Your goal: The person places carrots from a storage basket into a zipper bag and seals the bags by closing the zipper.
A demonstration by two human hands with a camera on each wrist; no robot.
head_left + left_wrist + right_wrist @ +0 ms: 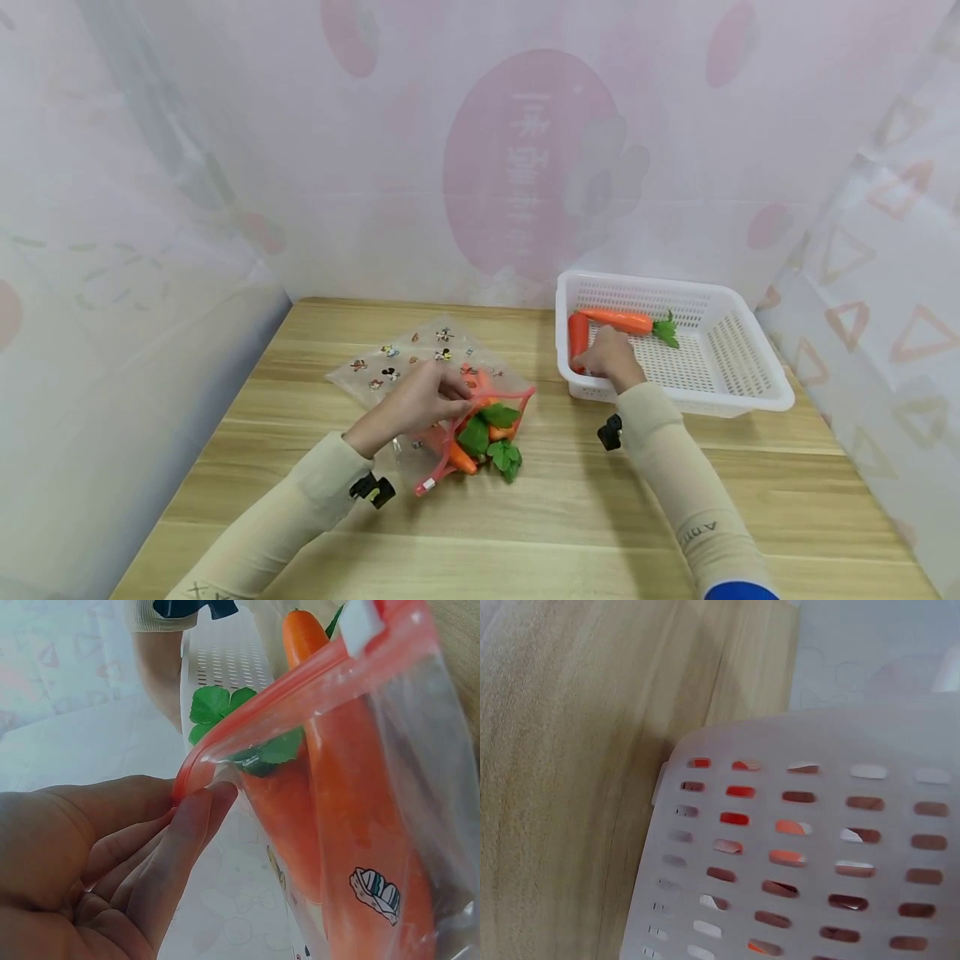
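My left hand (423, 404) pinches the red zip edge of a clear zip bag (412, 358) printed with small cartoon figures. In the left wrist view, thumb and fingertips (199, 806) meet at that edge. Orange carrots (461, 458) with green leaves (504, 454) lie in the bag, leaves at its mouth. My right hand (613, 358) reaches into a white basket (750, 392), its fingers at the near end of a long red vegetable (577, 333). I cannot tell whether they grip it. Beyond the hand lies an orange carrot (618, 320) with green leaves.
The perforated basket wall (817, 742) fills much of the right wrist view, with red and orange showing through its slots. A wooden table (525, 533) bears bag and basket. Printed pale cloth (375, 167) encloses its back and sides.
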